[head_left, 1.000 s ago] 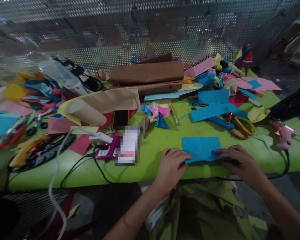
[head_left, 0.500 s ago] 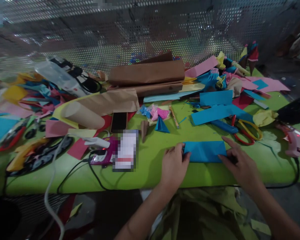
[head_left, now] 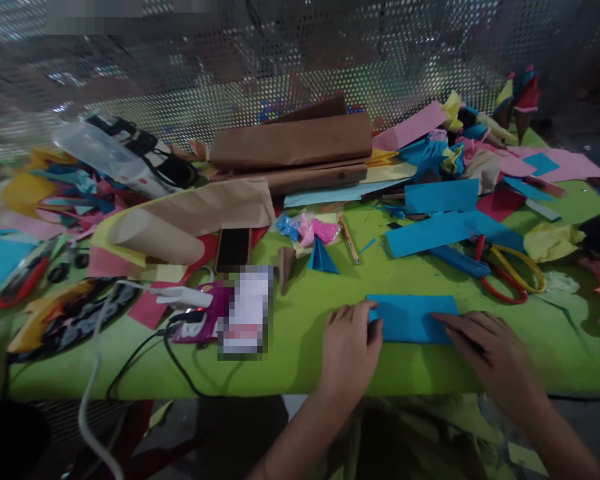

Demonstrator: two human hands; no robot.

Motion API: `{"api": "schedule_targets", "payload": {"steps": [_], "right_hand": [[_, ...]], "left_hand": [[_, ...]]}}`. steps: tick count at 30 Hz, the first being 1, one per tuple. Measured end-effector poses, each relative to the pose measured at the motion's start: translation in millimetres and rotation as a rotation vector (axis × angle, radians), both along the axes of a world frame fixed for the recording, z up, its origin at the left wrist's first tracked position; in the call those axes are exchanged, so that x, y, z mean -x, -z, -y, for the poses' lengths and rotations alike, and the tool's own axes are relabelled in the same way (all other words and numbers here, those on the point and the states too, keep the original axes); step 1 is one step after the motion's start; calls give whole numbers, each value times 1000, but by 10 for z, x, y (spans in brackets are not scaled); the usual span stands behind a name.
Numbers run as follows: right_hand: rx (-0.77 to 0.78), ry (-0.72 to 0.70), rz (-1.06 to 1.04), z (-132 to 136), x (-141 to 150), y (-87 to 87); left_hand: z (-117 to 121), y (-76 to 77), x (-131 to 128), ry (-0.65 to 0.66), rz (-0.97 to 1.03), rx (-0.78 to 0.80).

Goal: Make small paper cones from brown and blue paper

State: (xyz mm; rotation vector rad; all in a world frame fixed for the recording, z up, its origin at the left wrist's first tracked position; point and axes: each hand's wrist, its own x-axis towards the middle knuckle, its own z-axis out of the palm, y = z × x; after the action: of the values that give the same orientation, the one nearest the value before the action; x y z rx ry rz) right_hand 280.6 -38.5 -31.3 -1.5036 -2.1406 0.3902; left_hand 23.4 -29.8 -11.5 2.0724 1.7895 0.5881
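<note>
A folded strip of blue paper [head_left: 410, 320] lies flat on the green tabletop in front of me. My left hand [head_left: 350, 343] pinches its left end between thumb and fingers. My right hand [head_left: 495, 350] rests over the right end, its fingers stretched out and a fingertip pressing on the paper's top face. Beyond the strip stand a small blue folded paper cone [head_left: 322, 258] and a brown paper cone [head_left: 285, 267]. A pencil [head_left: 350, 239] lies behind them.
Scissors with red and yellow handles [head_left: 517, 273] and blue paper strips [head_left: 430, 233] lie at the right. A phone with a lit screen [head_left: 247, 310], a purple power strip [head_left: 200, 317] and cables are at the left. Rolled brown paper [head_left: 290, 143] lies at the back.
My right hand has shifted from gripping the strip's right edge to lying on its top face. My left hand keeps its hold. The whole view has tilted slightly.
</note>
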Motion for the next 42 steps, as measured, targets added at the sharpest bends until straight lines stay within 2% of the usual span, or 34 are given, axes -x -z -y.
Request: {"api": "schedule_targets", "payload": {"steps": [30, 34, 38, 42], "right_hand": [[9, 8, 20, 19, -46, 96], [2, 17, 19, 16, -11, 62], [-29, 22, 35, 17, 20, 51], [-60, 40, 60, 17, 43, 75]], "left_hand": [[0, 34, -33, -12, -66, -74], [-4, 8, -46, -9, -125, -42], [5, -40, -68, 23, -265, -29], [17, -31, -95, 96, -434, -198]]}}
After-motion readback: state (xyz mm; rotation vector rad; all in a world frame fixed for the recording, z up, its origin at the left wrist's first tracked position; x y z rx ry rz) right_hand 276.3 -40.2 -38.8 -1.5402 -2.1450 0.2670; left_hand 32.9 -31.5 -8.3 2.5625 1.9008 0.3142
